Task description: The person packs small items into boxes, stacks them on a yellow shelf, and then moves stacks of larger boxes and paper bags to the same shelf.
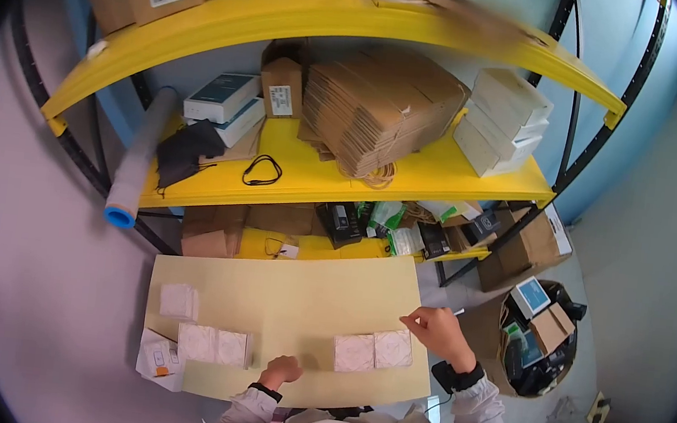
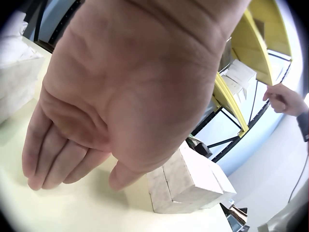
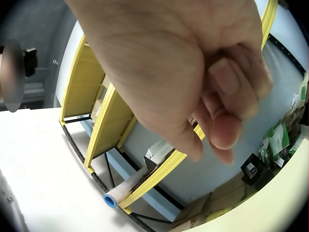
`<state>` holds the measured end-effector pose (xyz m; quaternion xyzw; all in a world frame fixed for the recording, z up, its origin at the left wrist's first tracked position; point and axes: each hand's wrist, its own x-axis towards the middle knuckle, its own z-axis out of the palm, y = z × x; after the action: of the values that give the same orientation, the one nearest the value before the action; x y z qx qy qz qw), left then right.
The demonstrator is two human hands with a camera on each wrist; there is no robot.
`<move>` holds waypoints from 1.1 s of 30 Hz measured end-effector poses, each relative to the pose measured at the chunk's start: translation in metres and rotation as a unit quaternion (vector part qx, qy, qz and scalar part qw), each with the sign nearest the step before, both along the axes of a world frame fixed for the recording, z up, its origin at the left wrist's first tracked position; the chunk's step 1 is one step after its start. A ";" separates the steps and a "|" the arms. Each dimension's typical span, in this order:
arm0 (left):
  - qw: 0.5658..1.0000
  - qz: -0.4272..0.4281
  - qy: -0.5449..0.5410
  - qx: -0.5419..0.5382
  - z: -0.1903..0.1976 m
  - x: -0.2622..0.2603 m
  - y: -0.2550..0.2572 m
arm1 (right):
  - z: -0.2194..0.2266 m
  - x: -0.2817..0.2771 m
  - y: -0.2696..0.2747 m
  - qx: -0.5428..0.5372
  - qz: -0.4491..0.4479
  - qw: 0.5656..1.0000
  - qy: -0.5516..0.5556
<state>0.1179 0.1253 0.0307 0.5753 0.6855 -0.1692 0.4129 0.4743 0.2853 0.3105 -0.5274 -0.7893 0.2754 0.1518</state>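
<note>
Head view: left hand (image 1: 281,370) grips nothing, fingers together; right hand (image 1: 439,332) also empty, fingers loosely curled, near the paired white boxes (image 1: 354,353). Those sit side by side, probably to keep the block square (my read). More white blocks (image 1: 213,345) at the left. Pale table (image 1: 287,293), yellow shelving (image 1: 273,196) beyond with flattened cartons (image 1: 384,100); filled bin (image 1: 507,387) right.
</note>
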 end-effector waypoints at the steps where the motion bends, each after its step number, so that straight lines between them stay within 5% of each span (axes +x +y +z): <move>1: 1.000 -0.008 -0.003 -0.005 -0.002 -0.003 0.004 | 0.000 0.001 0.002 -0.002 -0.006 1.000 -0.003; 7: 0.985 0.023 0.048 0.164 0.079 -0.002 0.046 | 0.008 0.013 0.015 0.029 -0.029 0.999 0.006; 12: 0.919 0.119 -0.067 0.371 0.158 0.020 0.079 | 0.020 0.039 0.018 0.040 -0.040 0.998 0.022; 15: 0.898 0.168 -0.146 0.381 0.217 0.057 0.091 | 0.018 0.071 0.015 0.055 -0.028 0.998 0.031; 25: 0.837 0.254 -0.227 0.428 0.228 0.246 0.076 | 0.008 0.216 -0.005 0.055 0.021 0.993 0.100; 33: 0.821 0.300 -0.259 0.411 0.232 0.310 0.049 | 0.012 0.268 0.008 0.033 0.043 0.986 0.157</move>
<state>0.4279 0.1739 0.2630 0.4798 0.6982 0.4158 0.3309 0.7421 0.2933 0.3224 -0.4380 -0.7859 0.3352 0.2795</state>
